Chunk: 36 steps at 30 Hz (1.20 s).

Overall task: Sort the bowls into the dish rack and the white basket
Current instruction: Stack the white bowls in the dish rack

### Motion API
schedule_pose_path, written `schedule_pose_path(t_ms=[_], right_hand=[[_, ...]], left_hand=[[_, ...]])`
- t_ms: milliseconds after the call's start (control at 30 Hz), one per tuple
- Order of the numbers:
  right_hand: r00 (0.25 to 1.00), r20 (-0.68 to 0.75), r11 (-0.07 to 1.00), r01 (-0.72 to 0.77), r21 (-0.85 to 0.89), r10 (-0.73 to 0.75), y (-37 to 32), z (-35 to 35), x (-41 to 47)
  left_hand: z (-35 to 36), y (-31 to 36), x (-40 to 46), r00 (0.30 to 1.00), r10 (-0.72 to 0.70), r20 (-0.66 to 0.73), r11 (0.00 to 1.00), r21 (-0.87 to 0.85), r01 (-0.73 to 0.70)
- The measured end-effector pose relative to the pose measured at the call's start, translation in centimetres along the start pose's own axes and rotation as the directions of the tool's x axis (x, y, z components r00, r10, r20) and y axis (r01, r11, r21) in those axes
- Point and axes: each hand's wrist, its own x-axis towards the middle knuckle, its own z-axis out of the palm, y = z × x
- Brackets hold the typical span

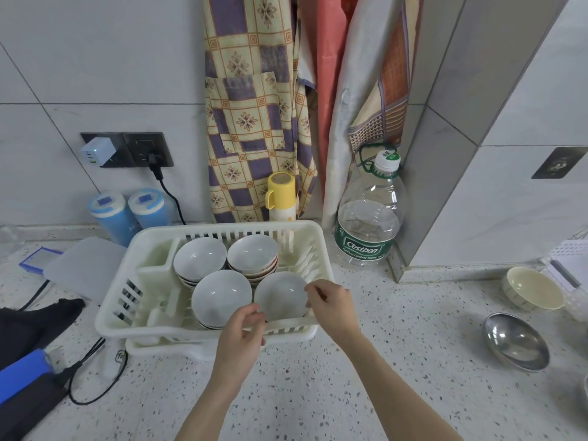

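Note:
A white plastic dish rack stands on the speckled counter and holds several white bowls in stacks. The front right bowl sits inside the rack near its front wall. My left hand pinches that bowl's near-left rim, reaching over the rack's front edge. My right hand pinches the bowl's right rim. Other stacks stand at the front left, back left and back right. A cream bowl and a steel bowl lie on the counter to the right.
A large water bottle stands right behind the rack, with a yellow-lidded flask and two blue canisters along the wall. A translucent lid, cables and dark objects lie left. A white slotted basket edge shows far right.

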Motion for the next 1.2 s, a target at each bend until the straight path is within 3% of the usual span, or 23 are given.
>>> schedule_pose_path(t_ms=[67, 133, 300, 567, 733, 900, 1033, 1200], right_hand=[[0.995, 0.078, 0.969, -0.085, 0.23, 0.069, 0.1, -1.7, -0.7], [0.988, 0.118, 0.931, -0.135, 0.338, 0.101, 1.2, -3.5, -1.7], [0.974, 0.144, 0.918, -0.216, 0.333, 0.177, 6.1, -8.9, -5.0], [0.941, 0.153, 0.889, -0.336, 0.31, 0.302, 14.3, -21.3, -7.3], [0.93, 0.066, 0.868, -0.362, 0.341, 0.362, 17.6, -28.4, -8.5], [0.901, -0.091, 0.828, -0.345, 0.441, 0.423, 20.4, -33.3, -10.5], [0.823, -0.259, 0.796, -0.329, 0.507, 0.505, 22.5, -35.3, -13.0], [0.599, -0.475, 0.734, -0.31, 0.604, 0.644, 24.9, -37.4, -16.5]], left_hand=[[1.0, 0.4, -0.5, 0.999, 0.024, -0.028, 0.998, -0.06, -0.026], [2.6, 0.9, -1.0, 0.998, 0.045, -0.035, 0.993, -0.106, -0.048], [8.9, 1.6, -2.9, 0.998, 0.055, 0.009, 0.991, -0.121, -0.053], [22.7, 2.6, -8.3, 0.998, -0.053, 0.042, 0.991, -0.121, 0.058], [29.9, 3.6, -11.4, 0.99, -0.097, 0.106, 0.988, -0.11, 0.108], [34.7, 4.1, -13.7, 0.953, -0.1, 0.286, 0.994, -0.01, 0.107], [36.5, 3.5, -14.8, 0.904, -0.094, 0.417, 0.995, 0.052, 0.08], [37.5, 2.9, -15.5, 0.866, -0.113, 0.488, 0.993, 0.094, 0.076]])
